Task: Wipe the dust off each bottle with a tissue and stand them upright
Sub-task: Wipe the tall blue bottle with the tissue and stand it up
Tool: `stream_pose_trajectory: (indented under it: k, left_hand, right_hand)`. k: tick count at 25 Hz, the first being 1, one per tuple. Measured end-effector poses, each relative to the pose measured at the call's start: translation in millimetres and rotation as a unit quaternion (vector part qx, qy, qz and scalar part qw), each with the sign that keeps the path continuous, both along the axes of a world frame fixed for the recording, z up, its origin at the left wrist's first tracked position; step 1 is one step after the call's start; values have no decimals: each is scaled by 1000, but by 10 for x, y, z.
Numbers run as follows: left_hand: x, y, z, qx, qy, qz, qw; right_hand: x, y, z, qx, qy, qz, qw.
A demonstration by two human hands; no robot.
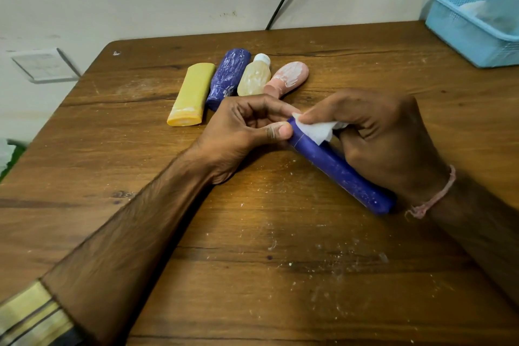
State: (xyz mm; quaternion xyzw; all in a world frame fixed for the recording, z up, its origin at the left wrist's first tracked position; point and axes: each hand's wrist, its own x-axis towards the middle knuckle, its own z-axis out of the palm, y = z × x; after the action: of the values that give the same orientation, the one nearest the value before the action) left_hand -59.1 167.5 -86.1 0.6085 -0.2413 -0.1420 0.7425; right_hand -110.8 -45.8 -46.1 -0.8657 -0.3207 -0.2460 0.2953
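Left hand (241,123): fingers curled, thumb and fingertips pinching the far end of the blue bottle (337,168).
Right hand (384,135): curled over the bottle, pinching a white tissue (317,130) against its far end.
Blue bottle: lies diagonally on the wooden table (252,261).
Beyond it, dusty bottles lying side by side: yellow bottle (191,95), purple bottle (229,73), pale bottle (254,76), pink bottle (289,76).
Any markings are too smeared to read.

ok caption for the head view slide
Left hand pinches a blue bottle while right hand presses tissue on it; four more bottles lie behind.

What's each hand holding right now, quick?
Left hand: closed, pinching the end of the blue bottle.
Right hand: closed, holding a tissue against that bottle.
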Motion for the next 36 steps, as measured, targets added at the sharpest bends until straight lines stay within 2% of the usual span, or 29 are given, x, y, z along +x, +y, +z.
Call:
stream_pose_trajectory:
  k: [3,9,12,17,20,25,27,30,33,36]
  left_hand:
    - [-12,-2,19,19,-10,2,1000]
    - [-24,-20,30,38,-13,7,999]
    - [-15,-42,18,28,-32,3,999]
    - [-15,23,14,15,34,-40,998]
    - [-14,5,-15,13,39,-22,999]
    - [-30,-2,11,23,34,-18,999]
    - [-38,-2,24,30,34,-13,999]
    - [-63,-7,41,43,19,-14,999]
    - [-68,3,58,57,9,-9,998]
    - [-78,-10,68,58,19,-8,998]
  right_hand:
    - [-68,22,31,-35,-25,19,999]
    - [-52,-27,119,-82,-3,-5,997]
    - [-78,3,130,-67,11,-2,998]
    - [-30,-15,78,-63,8,-31,997]
    - [-23,-7,58,-41,23,-39,998]
    - [-36,-77,157,-50,41,8,998]
    - [-55,-86,191,-34,36,-9,999]
    - [-161,85,131,-69,25,-33,997]
    - [-230,130,204,-86,45,0,995]
    - [-204,61,245,-69,39,-60,995]
